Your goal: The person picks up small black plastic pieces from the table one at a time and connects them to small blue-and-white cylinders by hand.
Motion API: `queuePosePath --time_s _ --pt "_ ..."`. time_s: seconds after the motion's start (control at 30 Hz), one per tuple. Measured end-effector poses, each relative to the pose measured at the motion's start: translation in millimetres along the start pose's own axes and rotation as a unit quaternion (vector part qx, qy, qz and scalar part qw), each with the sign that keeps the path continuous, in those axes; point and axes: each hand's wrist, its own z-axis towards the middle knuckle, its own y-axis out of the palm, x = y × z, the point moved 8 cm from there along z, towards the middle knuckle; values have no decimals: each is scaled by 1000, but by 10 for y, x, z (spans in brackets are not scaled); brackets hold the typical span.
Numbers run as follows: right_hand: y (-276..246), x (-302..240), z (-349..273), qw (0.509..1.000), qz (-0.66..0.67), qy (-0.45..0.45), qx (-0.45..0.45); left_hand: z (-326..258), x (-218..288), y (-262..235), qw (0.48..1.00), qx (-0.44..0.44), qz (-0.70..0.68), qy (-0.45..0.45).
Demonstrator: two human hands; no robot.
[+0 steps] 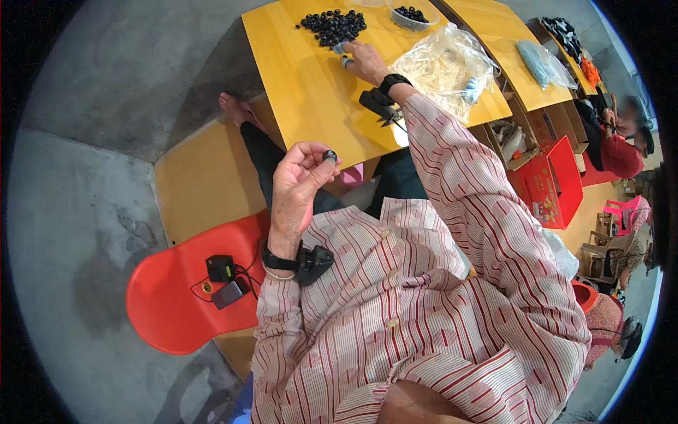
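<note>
A small round black piece (329, 154) is pinched between the thumb and forefinger of my left hand (292, 185), just off the table's near edge. My right hand (367, 63) stretches over the yellow table, at the near side of a loose pile of small black pieces (335, 28). Its thumb and forefinger, with grey-blue covers on their tips, are apart, and no piece shows between them. Beyond it stands a clear round tub (413, 22) with more black pieces inside. A crumpled clear plastic bag (448, 67) lies to the right of my right wrist.
The yellow table (296, 92) reaches over my lap. A red box (547, 184) and an open cardboard box (512, 138) stand to the right. On the left, an orange-red chair (169, 304) bears small black devices and a cable. Other people sit at the far right.
</note>
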Motion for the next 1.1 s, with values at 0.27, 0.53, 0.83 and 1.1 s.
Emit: queuePosePath --time_s 0.27,0.53,0.83,1.1 --pt "-3 -118 -182 997 -10 -37 66 48 -92 -14 1000 27 0 -13" --pt "-1140 -1049 -899 917 394 -47 40 96 179 -13 996 66 19 63" --pt "-1823 -1713 -1494 959 83 -243 120 111 410 357 987 87 78 106" --pt "-1812 -1712 -1619 958 61 -253 118 109 347 481 985 69 96 124"
